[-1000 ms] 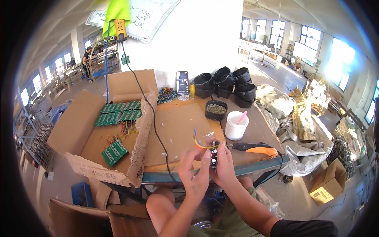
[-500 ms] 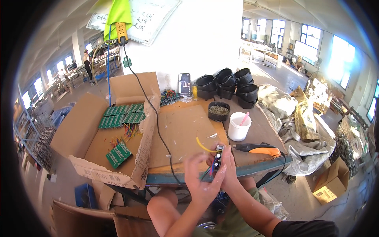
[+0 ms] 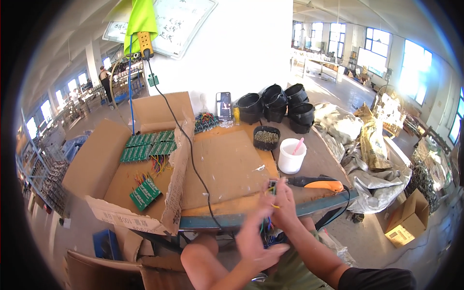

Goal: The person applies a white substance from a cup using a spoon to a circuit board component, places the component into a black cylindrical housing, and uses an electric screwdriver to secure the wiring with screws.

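Note:
Over the table's front edge my right hand (image 3: pixel 286 205) is closed around a small circuit board (image 3: pixel 272 185), most of which the fingers hide. Coloured wires (image 3: pixel 267 226) hang below that hand toward my lap. My left hand (image 3: pixel 257 239) is beside and below the right one, among the wires. Motion smears its fingers, so whether it grips a wire cannot be seen. Just past the right hand lies an orange and black corded tool (image 3: pixel 323 184).
An open cardboard box (image 3: pixel 166 212) at left holds several green circuit boards (image 3: pixel 145 194) with wires. Farther back are a white tub (image 3: pixel 292 162) with a pink stick, a black tray of small parts (image 3: pixel 266 138), stacked black cups (image 3: pixel 275 102) and a phone (image 3: pixel 224 106). A black cable (image 3: pixel 192 154) crosses the table.
My left hand has moved down and slightly right, away from the board. The yellow wire that stuck out to the left now shows close by the right hand. The right hand keeps its hold.

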